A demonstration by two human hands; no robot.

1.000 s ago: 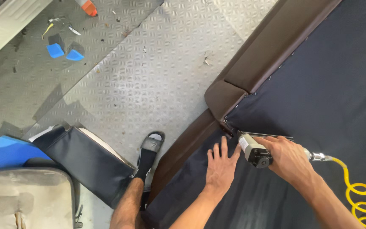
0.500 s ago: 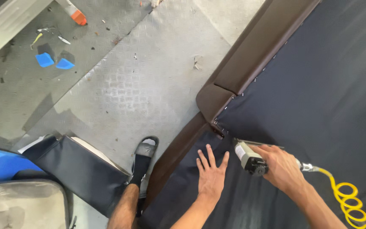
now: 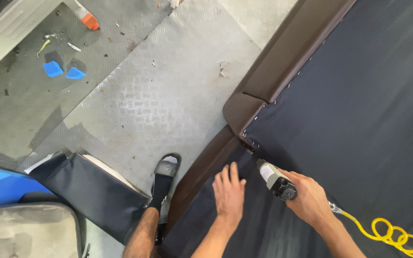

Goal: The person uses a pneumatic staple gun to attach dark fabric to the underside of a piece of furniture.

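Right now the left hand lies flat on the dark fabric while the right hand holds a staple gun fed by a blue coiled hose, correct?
Not quite: the coiled hose is yellow, as the head view shows. The left hand does lie flat on the dark fabric, and the right hand holds the staple gun.

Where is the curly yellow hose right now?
In the head view, the coiled yellow hose lies at the bottom right on the dark fabric, running from the staple gun that the right hand holds.
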